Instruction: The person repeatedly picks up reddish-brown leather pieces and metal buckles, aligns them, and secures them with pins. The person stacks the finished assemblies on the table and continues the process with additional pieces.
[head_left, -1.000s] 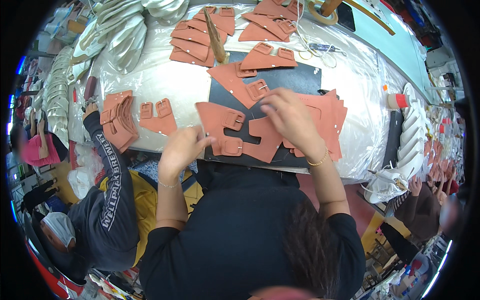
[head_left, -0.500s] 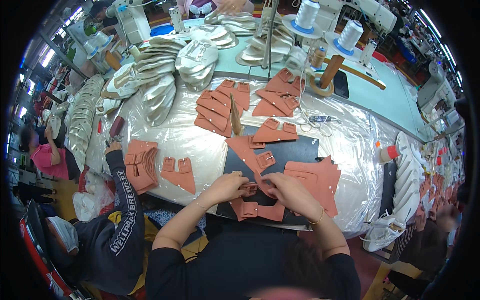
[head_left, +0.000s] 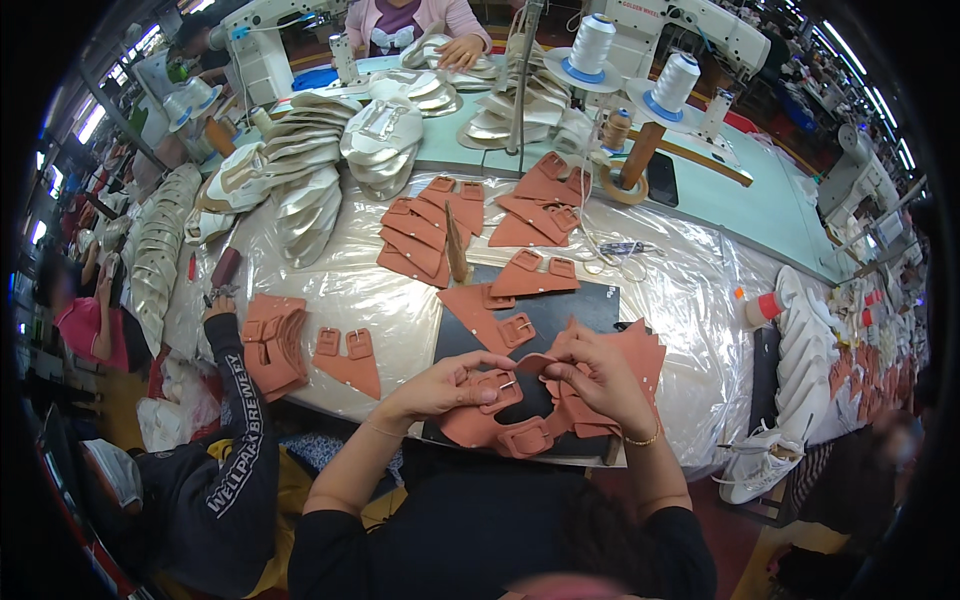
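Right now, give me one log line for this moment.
left hand: holds terracotta buckle strap piece | right hand: pinches its strap end | surface: black mat | nearby: cut-piece stack

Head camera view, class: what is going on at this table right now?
A person at a plastic-covered table works a terracotta leather strap piece with both hands: the left hand and right hand pinch it together over a black mat. More buckled pieces of the same colour lie in stacks further back, and one stack sits by a co-worker's dark sleeve. Pale shoe soles are piled behind, near sewing machines and thread cones.
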